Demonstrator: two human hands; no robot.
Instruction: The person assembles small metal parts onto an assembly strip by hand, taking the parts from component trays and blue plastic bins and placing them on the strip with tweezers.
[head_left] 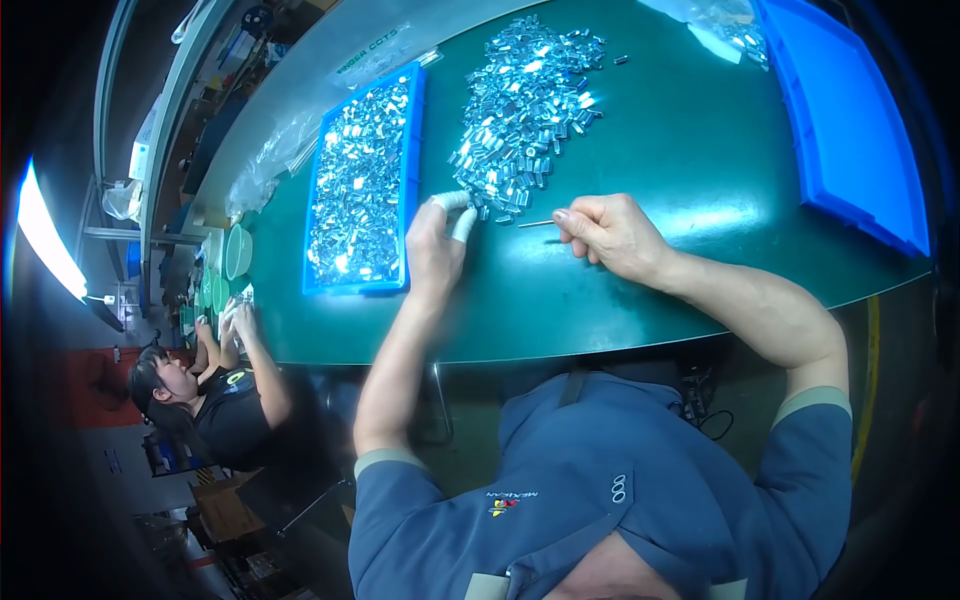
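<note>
My left hand (437,240) is at the near edge of a loose pile of small shiny metal pieces (528,105) on the green table. White finger cots cover its finger and thumb tips, which are closed around one small metal piece (474,190) beside the pile. A thin metal rod (535,224) is gripped between the thumb and curled fingers of my right hand (610,235). The rod points left toward the near end of the pile. Its tip stays apart from the left hand, with a few loose pieces nearby.
A blue tray (413,150) full of similar pieces stands left of the pile. Another blue tray (860,120) lies at the right table edge. Clear plastic bags (268,165) rest at the far left. A co-worker (215,390) sits left, near green bowls (238,252).
</note>
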